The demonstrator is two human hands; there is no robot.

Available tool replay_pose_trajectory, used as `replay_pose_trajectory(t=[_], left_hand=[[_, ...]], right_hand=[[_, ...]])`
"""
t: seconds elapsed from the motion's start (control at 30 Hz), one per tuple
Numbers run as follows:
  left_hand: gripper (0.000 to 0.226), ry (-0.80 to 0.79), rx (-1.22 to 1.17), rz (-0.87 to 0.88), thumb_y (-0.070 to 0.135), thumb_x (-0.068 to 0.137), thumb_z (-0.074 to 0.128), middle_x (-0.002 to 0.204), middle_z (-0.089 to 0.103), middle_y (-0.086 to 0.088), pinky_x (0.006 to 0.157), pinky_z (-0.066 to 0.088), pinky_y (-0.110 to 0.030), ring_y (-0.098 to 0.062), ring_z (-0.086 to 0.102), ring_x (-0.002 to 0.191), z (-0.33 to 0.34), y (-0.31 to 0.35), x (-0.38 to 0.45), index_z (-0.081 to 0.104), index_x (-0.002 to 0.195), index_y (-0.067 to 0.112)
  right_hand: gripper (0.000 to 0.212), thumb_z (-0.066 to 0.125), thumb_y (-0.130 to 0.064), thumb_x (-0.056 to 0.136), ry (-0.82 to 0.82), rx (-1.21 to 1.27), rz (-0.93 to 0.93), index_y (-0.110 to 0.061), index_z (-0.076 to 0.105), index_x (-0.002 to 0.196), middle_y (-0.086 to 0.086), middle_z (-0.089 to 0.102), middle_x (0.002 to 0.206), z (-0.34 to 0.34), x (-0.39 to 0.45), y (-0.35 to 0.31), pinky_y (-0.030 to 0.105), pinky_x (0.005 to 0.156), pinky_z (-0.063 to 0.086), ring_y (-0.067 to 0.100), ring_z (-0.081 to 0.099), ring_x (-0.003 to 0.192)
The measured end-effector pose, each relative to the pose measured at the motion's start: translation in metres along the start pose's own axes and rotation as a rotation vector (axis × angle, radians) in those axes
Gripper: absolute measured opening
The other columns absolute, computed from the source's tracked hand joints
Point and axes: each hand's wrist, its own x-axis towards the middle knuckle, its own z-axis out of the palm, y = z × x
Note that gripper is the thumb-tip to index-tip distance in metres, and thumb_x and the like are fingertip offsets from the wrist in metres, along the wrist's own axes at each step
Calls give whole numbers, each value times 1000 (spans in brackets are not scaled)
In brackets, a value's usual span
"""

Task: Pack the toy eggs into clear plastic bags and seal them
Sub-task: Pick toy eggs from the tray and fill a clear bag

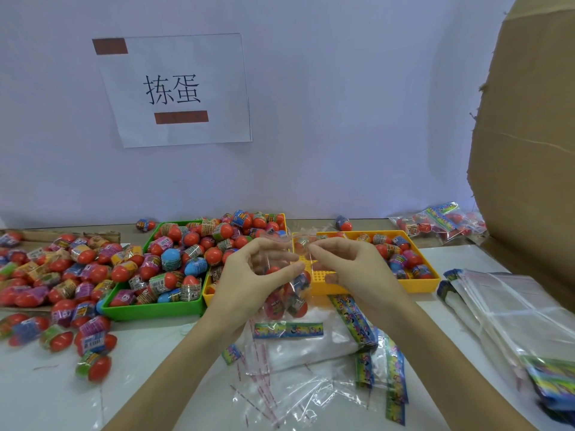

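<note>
Head view: left hand (249, 272) and right hand (348, 269) each pinch the top of a clear bag (287, 275) held above the table (46, 399), eggs (286, 301) already inside. Sealing looks to be the step in hand; next, fold the flap down and press it shut.

Bright even light with soft, weak shadows, white glare on the clear bags (529, 309) near the worktop's right edge, eggs (93, 365) at the left edge blurred, wide-angle bending at the borders
</note>
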Motion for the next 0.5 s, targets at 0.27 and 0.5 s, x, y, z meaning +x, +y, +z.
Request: replay_pose_trajectory(t=[0.27,0.5], left_hand=[[28,-26,-80,-97,48,82,80,107,81,-1,84,63,-33,-17,76,104,0,4,2,81,104,30],[27,-17,-230,-211,28,95,71,111,82,-7,89,63,-39,-27,78,107,-1,1,3,79,117,14]], right_hand=[[13,68,-18,101,131,85,111,-12,77,94,-4,78,80,0,4,-1,30,73,54,9,72,80],[10,66,-14,100,225,-24,125,-15,73,93,-4,75,81,-1,5,0,27,68,55,14,71,86]])
